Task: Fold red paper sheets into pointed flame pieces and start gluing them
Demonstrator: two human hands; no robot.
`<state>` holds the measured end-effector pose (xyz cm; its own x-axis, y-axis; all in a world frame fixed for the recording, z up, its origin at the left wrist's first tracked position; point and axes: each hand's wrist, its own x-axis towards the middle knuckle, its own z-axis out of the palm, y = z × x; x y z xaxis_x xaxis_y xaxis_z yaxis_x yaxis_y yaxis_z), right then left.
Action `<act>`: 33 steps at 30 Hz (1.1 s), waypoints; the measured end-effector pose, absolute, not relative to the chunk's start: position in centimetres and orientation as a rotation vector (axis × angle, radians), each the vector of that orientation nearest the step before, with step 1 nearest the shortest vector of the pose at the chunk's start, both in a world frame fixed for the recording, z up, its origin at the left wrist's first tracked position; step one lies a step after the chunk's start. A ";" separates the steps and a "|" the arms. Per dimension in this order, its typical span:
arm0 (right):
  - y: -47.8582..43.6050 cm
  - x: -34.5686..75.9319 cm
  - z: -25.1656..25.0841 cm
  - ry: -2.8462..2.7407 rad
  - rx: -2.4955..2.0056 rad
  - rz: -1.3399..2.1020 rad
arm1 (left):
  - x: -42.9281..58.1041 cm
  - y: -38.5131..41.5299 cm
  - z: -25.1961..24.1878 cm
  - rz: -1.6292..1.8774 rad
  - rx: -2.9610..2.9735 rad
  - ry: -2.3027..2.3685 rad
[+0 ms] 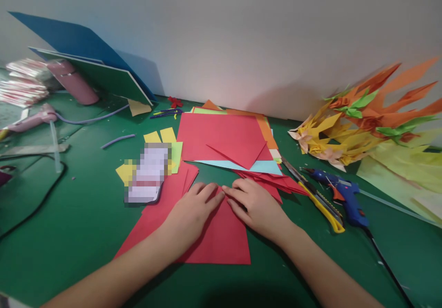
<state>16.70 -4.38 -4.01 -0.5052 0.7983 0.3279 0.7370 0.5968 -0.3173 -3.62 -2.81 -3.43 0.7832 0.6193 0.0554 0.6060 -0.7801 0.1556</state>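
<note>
A sheet of red paper [221,239] lies on the green tabletop in front of me. My left hand [195,209] rests on its upper left part, fingertips closed down at the top edge. At the same edge my right hand [253,202] pinches the paper, its fingertips almost meeting the left ones. Under and beside my left forearm are more red sheets [165,206]. Beyond my hands sits a stack of coloured paper with a red sheet [221,135] on top. Folded red pieces [276,181] lie just past my right hand.
On the right are a yellow utility knife [321,204], a blue glue gun [348,197] with a cord, and folded paper flowers [362,110]. To the left are a phone [148,172], a pink glue gun [32,119], a pink bottle [74,82] and leaning boards [103,75].
</note>
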 end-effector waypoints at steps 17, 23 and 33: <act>-4.8 17.8 -4.3 -2.169 -1.369 -0.001 | -3.4 -3.0 -3.0 0.117 2.838 1.036; -4.9 16.7 -4.6 -2.140 -1.457 0.223 | -3.3 -3.1 -3.0 0.188 2.805 1.036; -5.3 15.5 -4.6 -2.073 -1.362 0.361 | -3.4 -2.8 -2.9 0.332 2.768 1.043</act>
<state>15.54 -5.26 -4.62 -0.2722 0.8965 0.3496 0.7257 0.4298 -0.5372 -3.42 -2.83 -2.90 0.7313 0.6657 0.1487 0.6291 -0.7425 0.2302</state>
